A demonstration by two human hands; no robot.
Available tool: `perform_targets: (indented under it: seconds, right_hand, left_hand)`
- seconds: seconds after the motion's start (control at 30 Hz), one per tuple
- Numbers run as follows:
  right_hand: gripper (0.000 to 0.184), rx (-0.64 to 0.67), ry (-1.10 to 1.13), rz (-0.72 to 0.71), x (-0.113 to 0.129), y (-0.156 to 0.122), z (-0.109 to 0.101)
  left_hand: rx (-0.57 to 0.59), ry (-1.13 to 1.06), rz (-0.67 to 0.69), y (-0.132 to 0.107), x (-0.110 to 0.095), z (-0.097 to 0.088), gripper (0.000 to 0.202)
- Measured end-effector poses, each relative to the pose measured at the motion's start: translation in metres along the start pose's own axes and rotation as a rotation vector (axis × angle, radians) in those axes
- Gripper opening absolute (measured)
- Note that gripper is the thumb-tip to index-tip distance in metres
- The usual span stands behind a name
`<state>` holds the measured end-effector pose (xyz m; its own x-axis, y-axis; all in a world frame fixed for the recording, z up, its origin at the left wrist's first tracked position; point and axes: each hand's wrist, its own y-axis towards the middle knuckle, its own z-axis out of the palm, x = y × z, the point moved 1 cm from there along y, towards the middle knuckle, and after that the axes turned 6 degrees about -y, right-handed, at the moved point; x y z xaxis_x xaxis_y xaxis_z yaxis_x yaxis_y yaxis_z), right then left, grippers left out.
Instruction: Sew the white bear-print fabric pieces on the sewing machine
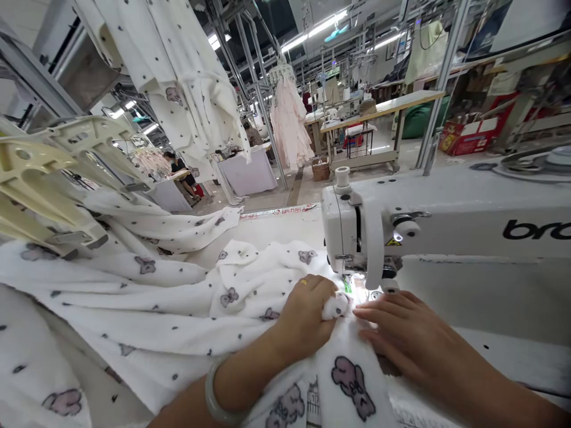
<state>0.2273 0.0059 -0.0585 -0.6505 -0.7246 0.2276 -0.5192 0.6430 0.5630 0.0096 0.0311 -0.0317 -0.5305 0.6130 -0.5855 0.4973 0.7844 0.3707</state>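
A white printed fabric (169,315) with grey-pink animal motifs lies spread over the sewing table and under a white sewing machine (446,226). My left hand (307,312) is closed, pinching a bunched fold of the fabric just left of the presser foot (357,288). My right hand (401,336) lies flat with fingers stretched out, pressing the fabric down in front of the needle area. A pale bangle (216,395) sits on my left wrist.
Cream plastic hanger clamps (49,178) hold more of the same fabric at the left. Printed garments (178,71) hang overhead. Further back are pink garments (289,119) on a rack, work tables (383,110), a seated person (181,172) and red boxes (468,134).
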Motion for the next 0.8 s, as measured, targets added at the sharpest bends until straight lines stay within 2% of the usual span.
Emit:
perform_targets:
  seconds: [0.07,0.2,0.3,0.43,0.53,0.67,0.73,0.8]
  right_hand:
    - [0.026,0.055,0.012,0.029,-0.001,0.0,0.003]
    - [0.031,0.246,0.136,0.067,0.001,0.005,0.0]
    - [0.033,0.348,0.223,0.061,0.001,0.01,-0.006]
    - [0.032,0.403,0.209,-0.003,-0.003,0.013,-0.01]
    - [0.029,0.385,0.167,-0.054,-0.005,0.012,-0.01]
    - [0.031,0.266,0.14,-0.239,-0.008,0.009,-0.017]
    - [0.031,0.242,0.151,-0.309,-0.009,0.008,-0.022]
    - [0.029,0.247,0.164,-0.329,-0.009,0.007,-0.026]
  left_hand:
    - [0.012,-0.004,0.054,-0.001,-0.001,-0.001,0.035]
    - [0.062,-0.016,0.039,-0.004,-0.003,0.001,0.035]
    - [0.072,-0.081,-0.067,-0.004,-0.004,0.003,0.036]
    - [0.046,-0.311,-0.253,0.0,-0.003,0.002,0.035]
    - [0.063,-0.396,-0.282,0.003,-0.004,0.001,0.027]
    - [0.103,-0.397,-0.281,0.005,-0.009,-0.001,0.022]
    - [0.113,-0.362,-0.237,0.004,-0.01,-0.001,0.02]
    - [0.139,-0.297,-0.116,0.001,-0.007,0.0,0.02]
